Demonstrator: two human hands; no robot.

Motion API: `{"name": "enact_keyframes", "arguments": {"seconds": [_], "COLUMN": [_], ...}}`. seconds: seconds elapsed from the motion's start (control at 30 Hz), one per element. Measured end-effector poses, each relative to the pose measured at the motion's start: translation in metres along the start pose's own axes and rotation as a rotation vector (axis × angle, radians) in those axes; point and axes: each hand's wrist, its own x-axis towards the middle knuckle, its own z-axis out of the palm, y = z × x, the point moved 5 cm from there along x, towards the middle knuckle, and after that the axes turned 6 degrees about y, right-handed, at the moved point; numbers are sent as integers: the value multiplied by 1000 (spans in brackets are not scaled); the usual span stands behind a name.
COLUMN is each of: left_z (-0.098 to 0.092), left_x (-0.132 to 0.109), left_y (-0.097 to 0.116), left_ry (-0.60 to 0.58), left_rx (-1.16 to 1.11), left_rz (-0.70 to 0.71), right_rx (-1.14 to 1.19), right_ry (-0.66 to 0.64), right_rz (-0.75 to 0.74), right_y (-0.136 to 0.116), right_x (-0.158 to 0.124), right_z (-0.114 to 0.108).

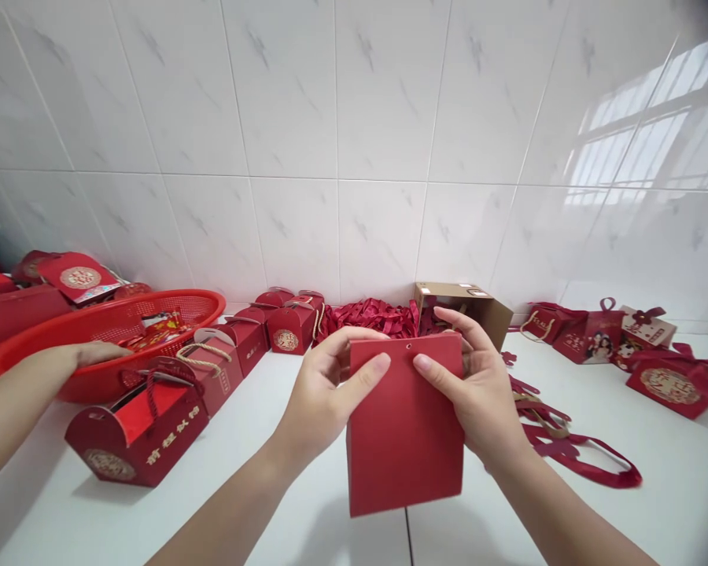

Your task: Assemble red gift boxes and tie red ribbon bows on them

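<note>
A plain red gift box (406, 440) is held upright just above the white table, with a small hole near its top edge. My left hand (336, 377) grips its upper left side, thumb on the near face and fingers behind. On the upper right side my right hand (477, 385) does the same, its index finger raised past the top edge. Whatever is behind the box is hidden. To the right of my right hand lie loose dark red ribbon loops (602, 464).
Another person's hand (100, 354) reaches into a red plastic basket (206, 303) holding small packets. Finished-looking red boxes (171, 440) line the left. At the back are a ribbon heap (371, 316) and an open cardboard box (499, 322). Several decorated boxes (672, 385) stand at right.
</note>
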Motion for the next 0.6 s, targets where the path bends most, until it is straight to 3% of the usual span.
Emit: {"name": "enact_keyframes", "arguments": {"seconds": [0.17, 0.3, 0.37, 0.5, 0.6], "left_z": [0, -27, -47, -77, -83], "left_x": [4, 13, 16, 8, -2], "left_y": [-12, 0, 16, 47, 63], "left_ry": [74, 246, 377, 592, 680], "left_rx": [-129, -165, -149, -58, 80], "left_rz": [-51, 63, 166, 344, 415], "right_rx": [-123, -331, -557, -1176, -1309], "right_ry": [-14, -44, -70, -291, -338], "right_rz": [-42, -225, -268, -142, -37], "right_y": [3, 22, 46, 115, 146], "right_x": [4, 26, 38, 44, 38], "right_z": [0, -9, -15, -23, -31]}}
